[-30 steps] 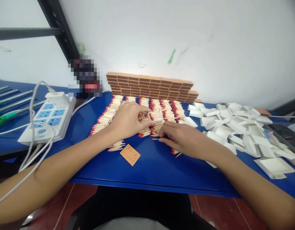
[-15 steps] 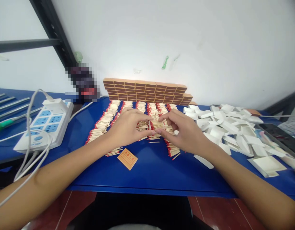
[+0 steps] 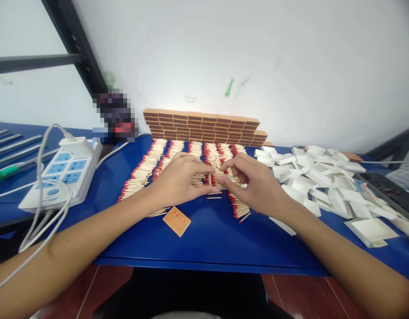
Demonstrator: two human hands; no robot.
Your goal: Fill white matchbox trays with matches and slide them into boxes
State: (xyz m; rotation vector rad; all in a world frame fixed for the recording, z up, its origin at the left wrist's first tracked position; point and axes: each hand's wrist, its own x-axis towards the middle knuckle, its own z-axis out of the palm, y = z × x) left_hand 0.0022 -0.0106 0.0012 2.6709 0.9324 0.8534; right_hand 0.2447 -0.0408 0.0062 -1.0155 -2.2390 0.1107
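My left hand and my right hand meet over rows of red-tipped matches spread on the blue table. Both hands pinch a small white matchbox tray filled with matches, the left at its left end, the right at its right end. An orange matchbox sleeve lies flat on the table just below my left hand. A single loose match lies under the tray.
A wall of stacked orange matchboxes stands at the back. A heap of empty white trays covers the right side. A white power strip with cables sits at left, beside tools. A dark phone lies far right.
My right hand rose from the matches near the table front and joined the left on the tray. The tray has drawn a little closer between both hands.
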